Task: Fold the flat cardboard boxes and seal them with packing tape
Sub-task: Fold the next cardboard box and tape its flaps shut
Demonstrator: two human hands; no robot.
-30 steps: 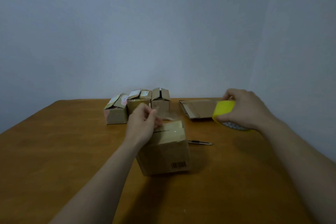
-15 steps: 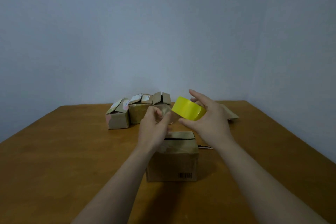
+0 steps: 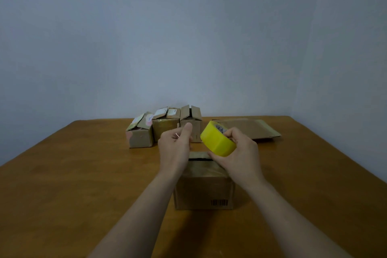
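Observation:
A small brown cardboard box (image 3: 204, 191) with a barcode on its front stands at the table's middle, its top flaps folded down with a dark slit along the far edge. My right hand (image 3: 240, 156) grips a yellow roll of packing tape (image 3: 216, 139) just above the box's far edge. My left hand (image 3: 174, 145) hovers right beside the roll on its left, fingers curled and thumb up, with nothing visibly held. A flat unfolded box (image 3: 251, 129) lies at the back right.
Three folded small boxes (image 3: 165, 125) stand in a row at the back of the wooden table (image 3: 73, 174), close to the wall. The table's right edge runs near a side wall.
My right hand carried the tape roll from the right side to above the box, next to my left hand. The box now sits square to me.

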